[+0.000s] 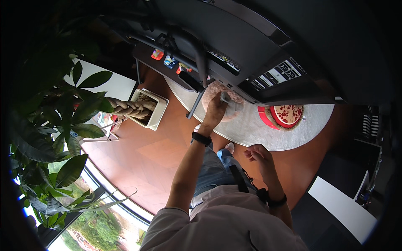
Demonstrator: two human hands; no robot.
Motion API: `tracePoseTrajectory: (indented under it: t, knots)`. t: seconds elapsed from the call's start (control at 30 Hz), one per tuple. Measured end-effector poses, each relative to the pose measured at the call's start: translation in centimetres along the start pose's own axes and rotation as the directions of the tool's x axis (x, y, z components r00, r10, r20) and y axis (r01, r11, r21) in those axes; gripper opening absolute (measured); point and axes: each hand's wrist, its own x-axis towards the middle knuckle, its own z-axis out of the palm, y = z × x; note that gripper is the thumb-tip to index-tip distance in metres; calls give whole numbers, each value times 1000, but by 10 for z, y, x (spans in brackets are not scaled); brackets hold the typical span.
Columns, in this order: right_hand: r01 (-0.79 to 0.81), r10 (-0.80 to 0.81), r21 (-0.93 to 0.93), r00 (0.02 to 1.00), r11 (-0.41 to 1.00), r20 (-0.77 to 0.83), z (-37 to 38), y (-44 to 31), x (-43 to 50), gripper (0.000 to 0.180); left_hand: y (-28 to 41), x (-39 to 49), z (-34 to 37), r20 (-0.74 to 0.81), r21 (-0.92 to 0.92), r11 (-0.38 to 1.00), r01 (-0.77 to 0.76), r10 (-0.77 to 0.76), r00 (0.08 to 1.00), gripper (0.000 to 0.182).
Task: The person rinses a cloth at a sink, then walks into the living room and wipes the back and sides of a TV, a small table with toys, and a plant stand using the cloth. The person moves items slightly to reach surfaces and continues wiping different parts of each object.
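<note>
My left hand [216,109], with a black band on its wrist, grips a light grey cloth [231,105] just below the lower edge of a large black television [245,47], seen from its back. Behind the cloth lies a round pink fluffy item [211,91] on a pale rug. My right hand [258,153] hangs in front of my body with its fingers loosely curled, and nothing shows in it. It too has a black band at the wrist. A black metal stand tube [201,62] runs down beside the television's rear panel.
At the left a braided-trunk plant stands in a cream pot [159,113], its leaves spreading by the window. A red and beige round stool [287,116] sits on the pale rug [270,141]. Small colourful items [170,61] lie on a dark shelf. A white panel [339,207] is at lower right.
</note>
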Motion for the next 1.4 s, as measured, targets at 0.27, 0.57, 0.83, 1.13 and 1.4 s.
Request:
tracePoseTrajectory:
  t: [0.27, 0.57, 0.83, 1.13, 1.4]
  knots:
    - [-73, 75, -27, 996, 997, 54, 12, -6, 16, 23, 22, 13, -97, -687, -249, 957, -151, -64, 724, 16]
    - [-103, 105, -46, 993, 994, 51, 44, -13, 32, 23, 26, 107, -104, -652, -136, 985, -109, -6, 758, 28]
    - [-135, 138, -63, 990, 989, 40, 54, -15, 49, 20, -5, 109, -101, -555, 563, 825, -48, 421, 717, 28]
    - [-90, 91, -66, 995, 994, 26, 64, -25, 75, 20, 49, 88, -194, -492, 144, 969, -202, 247, 835, 24]
    - [-80, 78, -53, 997, 995, -25, 70, -35, 85, 19, 37, 181, -256, -533, 630, 772, 77, 358, 767, 19]
